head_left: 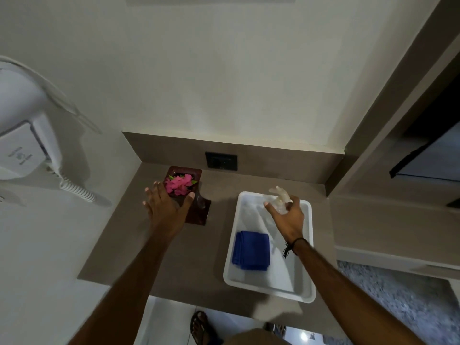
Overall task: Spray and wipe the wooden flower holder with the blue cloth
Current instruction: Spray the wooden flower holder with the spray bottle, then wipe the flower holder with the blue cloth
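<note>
The dark wooden flower holder (196, 210), with pink flowers (178, 184) in its top, stands on the brown counter near the back left corner. My left hand (167, 205) wraps around its near side, thumb on the right, fingers on the left. My right hand (286, 215) holds a clear spray bottle (280, 197) over the far end of the white tray (307, 270). The folded blue cloth (251, 250) lies in the tray's left half, below and left of my right hand.
A black wall socket (221, 161) sits in the backsplash behind the holder. A white wall-mounted hair dryer (25, 145) with a coiled cord hangs on the left wall. A brown cabinet (398, 170) rises at the right. The counter's front edge is near my feet.
</note>
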`<move>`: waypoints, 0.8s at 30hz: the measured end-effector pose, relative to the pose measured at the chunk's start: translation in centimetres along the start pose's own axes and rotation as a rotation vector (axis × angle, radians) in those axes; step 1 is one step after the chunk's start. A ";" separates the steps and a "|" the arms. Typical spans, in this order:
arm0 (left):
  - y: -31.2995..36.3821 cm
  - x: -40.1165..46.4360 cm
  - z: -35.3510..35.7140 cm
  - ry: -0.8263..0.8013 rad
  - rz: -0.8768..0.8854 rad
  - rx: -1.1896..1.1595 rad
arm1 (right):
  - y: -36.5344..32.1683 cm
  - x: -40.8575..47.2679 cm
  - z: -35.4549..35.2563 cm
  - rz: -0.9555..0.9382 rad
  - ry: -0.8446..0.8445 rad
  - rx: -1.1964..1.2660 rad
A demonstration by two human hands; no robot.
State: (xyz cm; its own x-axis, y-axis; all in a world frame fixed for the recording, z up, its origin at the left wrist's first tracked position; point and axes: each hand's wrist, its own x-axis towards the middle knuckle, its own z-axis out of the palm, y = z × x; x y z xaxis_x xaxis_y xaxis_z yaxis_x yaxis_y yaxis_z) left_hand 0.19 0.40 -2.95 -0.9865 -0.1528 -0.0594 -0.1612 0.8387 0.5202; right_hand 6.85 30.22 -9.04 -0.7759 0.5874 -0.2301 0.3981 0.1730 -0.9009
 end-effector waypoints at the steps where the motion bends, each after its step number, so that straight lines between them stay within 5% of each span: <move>1: 0.0 0.0 0.1 0.002 -0.001 -0.001 | 0.5 -1.0 -0.4 0.038 0.033 -0.034; 10: 0.3 -0.3 0.1 -0.006 -0.009 -0.034 | 4.5 -6.8 2.6 0.264 -0.242 -0.363; 18: 0.6 -0.5 -0.3 -0.007 -0.028 -0.040 | 3.1 -6.4 2.5 0.443 -0.274 0.041; 21: 0.4 -0.3 -0.2 0.000 -0.024 -0.037 | -0.2 -6.0 4.3 0.357 -0.235 0.225; 24: 0.7 -0.1 0.0 0.030 -0.038 -0.039 | -5.3 -4.8 7.9 0.200 -0.170 0.162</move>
State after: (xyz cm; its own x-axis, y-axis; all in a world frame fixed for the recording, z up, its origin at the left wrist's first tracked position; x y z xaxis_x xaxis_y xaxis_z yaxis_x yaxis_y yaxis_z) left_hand 0.21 0.99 -2.55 -0.9783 -0.2000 -0.0546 -0.1966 0.8113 0.5505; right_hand 4.59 20.23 -6.06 -0.7662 0.4541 -0.4546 0.4784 -0.0691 -0.8754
